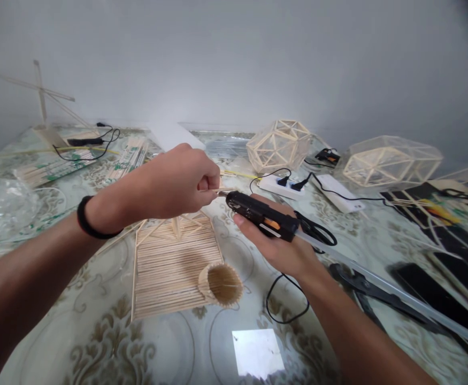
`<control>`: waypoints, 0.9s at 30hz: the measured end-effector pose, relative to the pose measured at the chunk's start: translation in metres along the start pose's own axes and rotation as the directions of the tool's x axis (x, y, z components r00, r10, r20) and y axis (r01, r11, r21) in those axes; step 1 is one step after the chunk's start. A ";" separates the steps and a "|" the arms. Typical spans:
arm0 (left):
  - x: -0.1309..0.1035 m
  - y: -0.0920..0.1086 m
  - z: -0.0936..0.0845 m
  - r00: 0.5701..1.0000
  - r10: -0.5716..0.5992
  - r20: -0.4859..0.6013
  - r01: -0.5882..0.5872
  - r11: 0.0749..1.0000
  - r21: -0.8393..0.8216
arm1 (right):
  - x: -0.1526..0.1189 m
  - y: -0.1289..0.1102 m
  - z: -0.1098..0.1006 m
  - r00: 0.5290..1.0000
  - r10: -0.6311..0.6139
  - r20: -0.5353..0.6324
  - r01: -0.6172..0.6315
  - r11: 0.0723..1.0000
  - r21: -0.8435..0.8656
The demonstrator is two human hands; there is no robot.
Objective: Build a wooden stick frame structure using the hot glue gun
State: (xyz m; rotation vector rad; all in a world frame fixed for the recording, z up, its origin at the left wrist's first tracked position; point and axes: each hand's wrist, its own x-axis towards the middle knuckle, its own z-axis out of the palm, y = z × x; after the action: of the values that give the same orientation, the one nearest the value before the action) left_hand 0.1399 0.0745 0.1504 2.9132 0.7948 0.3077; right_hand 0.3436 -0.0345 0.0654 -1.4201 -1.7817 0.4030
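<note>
My right hand [271, 240] is wrapped round a black glue gun [260, 214], with a long clear glue stick [358, 267] running out of its back end. Pinched in my left hand [173, 182] is a thin wooden stick [226, 190], and the gun's nozzle is right by it; whether they touch I cannot tell. Below the hands a flat panel of wooden sticks [165, 272] lies on the table, with thin struts rising at its far edge, partly hidden by my left arm. A round cup made of sticks [221, 284] lies at the panel's near right corner.
A white power strip [282, 187] with plugs and black cords is behind the gun. Two stick-frame polyhedra [279, 147] stand at the back. Black pliers [378, 294] lie at right. Bundles of sticks [127, 158] and crumpled clear plastic [3, 203] are at left.
</note>
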 end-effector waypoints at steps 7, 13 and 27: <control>0.000 0.000 -0.001 1.000 -0.005 0.016 0.005 1.000 -0.001 | -0.001 0.000 -0.001 1.000 0.012 -0.002 -0.012 1.000 -0.025; 0.001 0.001 -0.002 1.000 -0.003 0.015 0.003 1.000 0.010 | -0.002 -0.002 -0.003 0.999 0.027 -0.020 -0.027 1.000 -0.002; 0.001 0.000 -0.002 1.000 0.003 0.016 -0.002 1.000 -0.019 | -0.007 0.007 -0.004 0.997 0.059 -0.059 -0.059 0.998 0.002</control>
State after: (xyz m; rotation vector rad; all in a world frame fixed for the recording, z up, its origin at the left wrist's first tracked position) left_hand 0.1402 0.0753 0.1523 2.8954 0.7813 0.2897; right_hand 0.3515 -0.0400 0.0601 -1.4716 -1.6956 0.3881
